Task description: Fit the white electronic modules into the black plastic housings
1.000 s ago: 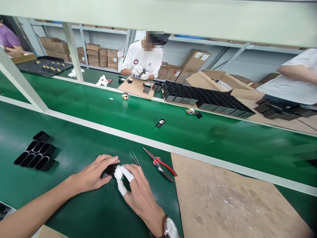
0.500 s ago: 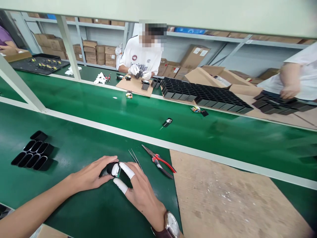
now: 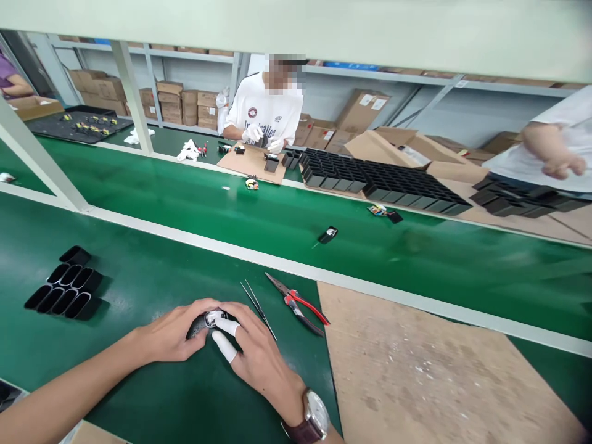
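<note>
My left hand [image 3: 178,330] is wrapped round a small black plastic housing [image 3: 198,325], held just above the green bench. At the housing's mouth shows a circuit board with white filler [image 3: 213,317], sunk mostly inside. My right hand [image 3: 259,348] wears white finger cots on the thumb and index finger. Its index fingertip presses on the board at the opening, while its other fingers curl over the far side of the housing. The right thumb sits just below the mouth. Tweezers [image 3: 259,310] and red-and-black long-nose pliers [image 3: 295,302] lie to the right of my hands.
Several empty black housings [image 3: 65,285] stand at left. A worn cardboard sheet [image 3: 430,370] covers the right. Beyond a pale rail [image 3: 185,234], a green conveyor [image 3: 194,200] carries a filled housing [image 3: 328,235] and circuit boards [image 3: 383,213]. Co-workers stand opposite beside rows of black housings [image 3: 383,179].
The board has gone deeper into the housing, and my right fingers have closed in around its mouth. Items on the conveyor have shifted right. A co-worker's hand at right has lifted off the housings.
</note>
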The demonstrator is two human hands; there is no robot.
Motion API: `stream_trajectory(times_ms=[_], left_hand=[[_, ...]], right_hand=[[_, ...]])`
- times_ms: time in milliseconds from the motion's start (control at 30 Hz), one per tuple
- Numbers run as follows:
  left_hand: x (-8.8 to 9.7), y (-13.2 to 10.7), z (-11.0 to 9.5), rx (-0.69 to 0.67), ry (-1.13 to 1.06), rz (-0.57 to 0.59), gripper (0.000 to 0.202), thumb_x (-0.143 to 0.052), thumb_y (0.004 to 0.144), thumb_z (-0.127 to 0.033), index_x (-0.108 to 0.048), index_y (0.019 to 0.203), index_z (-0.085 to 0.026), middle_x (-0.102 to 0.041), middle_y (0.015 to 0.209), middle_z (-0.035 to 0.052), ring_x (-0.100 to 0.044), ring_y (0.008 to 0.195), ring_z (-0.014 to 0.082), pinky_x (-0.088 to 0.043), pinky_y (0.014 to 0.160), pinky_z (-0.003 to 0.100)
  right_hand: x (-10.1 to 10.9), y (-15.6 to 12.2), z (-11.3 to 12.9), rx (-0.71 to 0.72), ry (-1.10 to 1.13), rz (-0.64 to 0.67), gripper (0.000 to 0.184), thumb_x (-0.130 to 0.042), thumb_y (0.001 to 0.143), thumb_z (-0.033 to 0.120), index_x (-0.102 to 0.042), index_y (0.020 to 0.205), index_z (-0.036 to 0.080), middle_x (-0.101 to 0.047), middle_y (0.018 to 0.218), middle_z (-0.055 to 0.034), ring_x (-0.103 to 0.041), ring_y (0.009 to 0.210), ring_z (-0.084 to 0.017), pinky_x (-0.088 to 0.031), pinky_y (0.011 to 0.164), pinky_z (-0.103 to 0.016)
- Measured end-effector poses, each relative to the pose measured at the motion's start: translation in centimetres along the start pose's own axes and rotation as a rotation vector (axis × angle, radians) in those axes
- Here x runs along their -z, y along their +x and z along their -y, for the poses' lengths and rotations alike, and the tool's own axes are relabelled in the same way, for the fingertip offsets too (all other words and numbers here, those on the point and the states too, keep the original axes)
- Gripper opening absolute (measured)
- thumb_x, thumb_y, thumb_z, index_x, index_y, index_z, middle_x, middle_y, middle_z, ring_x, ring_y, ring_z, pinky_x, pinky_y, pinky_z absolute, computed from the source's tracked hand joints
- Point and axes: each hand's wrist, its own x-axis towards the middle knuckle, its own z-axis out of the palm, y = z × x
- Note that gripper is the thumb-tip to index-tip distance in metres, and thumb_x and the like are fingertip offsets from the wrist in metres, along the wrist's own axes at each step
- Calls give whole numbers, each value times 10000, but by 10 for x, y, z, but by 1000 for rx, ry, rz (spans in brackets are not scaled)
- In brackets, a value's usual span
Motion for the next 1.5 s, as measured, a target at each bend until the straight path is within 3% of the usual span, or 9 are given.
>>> stream_trajectory(times_ms=[133,267,367,500,600,767,1067,1267,1500], left_hand=[[0,0,4,-236,111,-118,283,-589,1037,-151,-608,1299,-258,-640,1423,116,-686,1268,245,-586,1073,372],[-1,3,8,-324,132,-163,160,-588,1050,-129,-655,1151,-233,-659,1359,122,-728,1161,212,-619,955,312],[-4,5,9,-294,109,-189,180,-598,1049,-139,-623,1200,-234,-688,1331,123,-730,1175,218,-622,967,327],[-8,7,8,-230,39,-283,339,-671,1015,-194,-540,1324,-234,-742,1234,100,-744,1155,226,-631,973,354],[-9,7,6,-173,27,-298,350,-683,1003,-201,-538,1319,-244,-751,1199,77,-757,1100,212,-633,951,345],[-9,4,6,-130,9,-295,396,-700,987,-218,-523,1338,-260,-747,1213,60,-754,1100,211,-630,955,347],[-8,4,4,-125,-15,-281,394,-692,1001,-218,-508,1345,-274,-745,1225,54,-758,1109,210,-628,960,344],[-8,2,6,-126,0,-214,422,-678,1016,-229,-491,1390,-285,-727,1290,60,-745,1167,213,-623,994,348],[-8,0,8,-94,40,-206,403,-672,1015,-244,-500,1377,-291,-741,1284,49,-759,1154,216,-636,976,347]], right_hand=[[9,-7,-19,-165,-289,-110,380,-551,1052,221,-539,1424,147,-673,1264,-183,-666,1141,-311,-615,940,-501],[12,-15,-40,-275,-549,-16,290,-461,1007,125,-667,1212,113,-673,1034,-179,-644,931,-334,-590,808,-520],[12,-15,-38,-201,-455,-10,319,-422,946,25,-688,1053,164,-658,1018,-135,-627,887,-276,-567,724,-417],[16,-9,-19,-49,-287,-124,254,-498,954,39,-660,1105,165,-633,1037,-89,-608,820,-194,-507,622,-318],[19,-6,-12,23,-282,-125,222,-510,926,11,-645,1017,162,-622,995,-83,-563,759,-178,-467,598,-313],[16,-8,-17,22,-311,-125,218,-497,903,-5,-591,867,187,-621,989,-91,-535,747,-182,-439,595,-322],[14,-6,-16,29,-280,-102,283,-496,933,-3,-641,1109,162,-625,1010,-87,-559,783,-186,-460,614,-317],[17,-7,-19,66,-240,-78,237,-518,901,-4,-553,789,202,-611,999,-90,-550,795,-185,-450,622,-322],[29,3,-8,151,-378,65,290,-499,845,-40,-517,707,215,-624,918,-68,-531,770,-189,-400,589,-334]])
